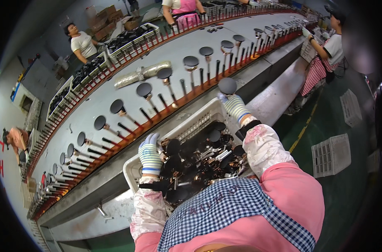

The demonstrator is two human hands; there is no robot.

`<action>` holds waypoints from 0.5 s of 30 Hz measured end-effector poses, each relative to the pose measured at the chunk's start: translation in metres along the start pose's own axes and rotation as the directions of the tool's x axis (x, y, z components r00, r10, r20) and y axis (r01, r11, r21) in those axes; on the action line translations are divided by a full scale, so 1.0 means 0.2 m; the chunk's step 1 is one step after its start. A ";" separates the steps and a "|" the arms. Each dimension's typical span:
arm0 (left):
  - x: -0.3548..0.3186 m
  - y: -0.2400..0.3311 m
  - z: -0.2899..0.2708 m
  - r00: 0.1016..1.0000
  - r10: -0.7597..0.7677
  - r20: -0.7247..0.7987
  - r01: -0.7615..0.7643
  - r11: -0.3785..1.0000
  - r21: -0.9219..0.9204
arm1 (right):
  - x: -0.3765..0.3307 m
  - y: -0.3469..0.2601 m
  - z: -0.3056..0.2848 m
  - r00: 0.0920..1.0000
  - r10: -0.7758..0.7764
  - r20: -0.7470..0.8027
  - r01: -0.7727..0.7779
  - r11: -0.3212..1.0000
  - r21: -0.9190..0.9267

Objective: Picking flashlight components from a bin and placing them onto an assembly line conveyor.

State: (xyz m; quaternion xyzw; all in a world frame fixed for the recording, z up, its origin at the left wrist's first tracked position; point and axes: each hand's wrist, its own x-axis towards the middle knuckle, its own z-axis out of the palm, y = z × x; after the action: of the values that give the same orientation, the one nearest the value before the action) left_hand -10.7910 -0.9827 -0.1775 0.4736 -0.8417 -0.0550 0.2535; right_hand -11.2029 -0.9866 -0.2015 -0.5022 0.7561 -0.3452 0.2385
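My right hand [236, 107], in a striped white glove, is closed on a black disc-headed metal part [227, 86] past the far right corner of the basket. Its round dark face points up. My left hand [149, 156], gloved alike, is at the far left rim of the white plastic basket [195, 124]. Its fingers look curled, and whatever they hold is hidden. Between my arms the basket holds a heap of dark discs and copper-coloured metal parts [214, 155]. Beyond it, similar disc-headed parts [165, 74] stand on the conveyor's edge among black-tipped red pegs [183, 87].
A long curved conveyor [96, 94] wraps around a grey table, where a plastic-wrapped bundle [144, 74] lies. Co-workers stand across it and at the right [334, 48]. Full white crates [134, 41] line the far side. Another white crate [331, 155] stands on the green floor.
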 end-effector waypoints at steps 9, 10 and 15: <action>0.12 0.21 0.13 0.999 -0.014 -0.037 0.012 0.998 -0.055 | 0.11 0.15 -0.16 0.998 0.054 0.023 -0.053 0.998 -0.026; 0.13 0.22 0.16 0.997 0.017 -0.080 -0.019 0.999 -0.028 | 0.11 0.15 -0.19 0.997 0.068 0.037 -0.067 0.998 -0.017; 0.22 0.34 0.23 1.000 -0.010 -0.015 0.010 0.999 -0.042 | 0.19 0.26 -0.29 0.993 0.104 0.050 -0.105 0.994 0.015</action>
State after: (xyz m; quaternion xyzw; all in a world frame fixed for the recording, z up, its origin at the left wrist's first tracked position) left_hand -10.8841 -0.9887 -0.1783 0.4729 -0.8359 -0.0701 0.2696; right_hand -11.2891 -0.9916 -0.2036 -0.4682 0.7724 -0.3264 0.2789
